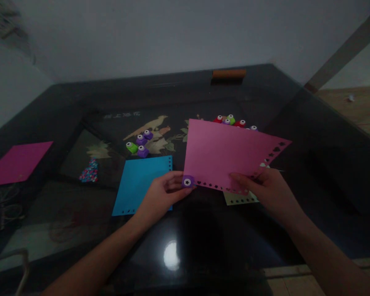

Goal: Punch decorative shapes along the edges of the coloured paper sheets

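Observation:
My right hand (271, 189) pinches a sheet of pink paper (222, 152) at its lower right edge and holds it up, tilted, over the table. Star, heart and other shaped holes run along the sheet's bottom and right edges. At the sheet's lower left corner, my left hand (165, 189) is closed on a small purple craft punch (188, 181) with a star on its white button. The paper's corner meets the punch; whether it sits in the slot I cannot tell. Below the left hand lies a blue sheet (144, 181) with punched edges. A pale green punched sheet (239, 199) shows partly under the pink one.
Several purple and green punches (142, 142) stand behind the blue sheet. More punches (231, 120) are partly hidden behind the pink paper. A pile of paper bits (90, 170) and a magenta sheet (20, 162) lie left. An orange-brown cylinder (229, 74) is at the back edge.

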Demonstrator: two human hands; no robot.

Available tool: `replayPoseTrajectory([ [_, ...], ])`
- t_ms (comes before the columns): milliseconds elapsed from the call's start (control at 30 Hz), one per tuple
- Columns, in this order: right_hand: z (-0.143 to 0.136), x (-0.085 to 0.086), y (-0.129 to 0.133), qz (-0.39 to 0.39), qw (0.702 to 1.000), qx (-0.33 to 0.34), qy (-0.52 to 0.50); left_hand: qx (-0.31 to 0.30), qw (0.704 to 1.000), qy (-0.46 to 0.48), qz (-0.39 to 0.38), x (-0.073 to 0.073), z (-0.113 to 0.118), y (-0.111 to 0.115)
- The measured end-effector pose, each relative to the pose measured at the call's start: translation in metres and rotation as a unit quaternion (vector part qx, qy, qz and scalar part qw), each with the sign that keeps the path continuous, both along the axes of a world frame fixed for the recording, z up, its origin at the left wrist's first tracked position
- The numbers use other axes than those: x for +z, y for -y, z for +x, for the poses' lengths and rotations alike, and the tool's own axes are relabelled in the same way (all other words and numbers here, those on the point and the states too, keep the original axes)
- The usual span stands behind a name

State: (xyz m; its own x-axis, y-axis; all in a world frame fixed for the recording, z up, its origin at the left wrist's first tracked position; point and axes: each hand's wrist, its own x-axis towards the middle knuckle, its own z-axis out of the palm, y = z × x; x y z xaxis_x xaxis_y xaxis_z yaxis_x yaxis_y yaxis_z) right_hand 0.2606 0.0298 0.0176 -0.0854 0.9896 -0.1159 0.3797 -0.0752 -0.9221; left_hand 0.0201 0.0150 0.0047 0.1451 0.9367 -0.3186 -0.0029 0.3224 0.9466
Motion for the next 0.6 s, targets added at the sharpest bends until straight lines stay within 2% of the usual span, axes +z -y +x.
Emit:
replayPoseTrajectory([
  [133, 0.0007, 0.0007, -0.0011, 0.018, 1.0, -0.012, 0.015, -0.015, 0.999, 0.014, -0.026, -0.0014, -0.0013, -0.0007],
  [333, 0.0011, 0.0023, -0.0036, 0.022, 1.0, -0.007, 0.022, -0.06, 0.997, -0.014, -0.043, 0.0036, -0.0032, -0.0003],
  [600, -0.0006, 0.0008, -0.0068, 0.029, 0.999, 0.009, -0.013, -0.059, 0.997, -0.015, -0.045, 0.0042, -0.001, -0.0011],
])
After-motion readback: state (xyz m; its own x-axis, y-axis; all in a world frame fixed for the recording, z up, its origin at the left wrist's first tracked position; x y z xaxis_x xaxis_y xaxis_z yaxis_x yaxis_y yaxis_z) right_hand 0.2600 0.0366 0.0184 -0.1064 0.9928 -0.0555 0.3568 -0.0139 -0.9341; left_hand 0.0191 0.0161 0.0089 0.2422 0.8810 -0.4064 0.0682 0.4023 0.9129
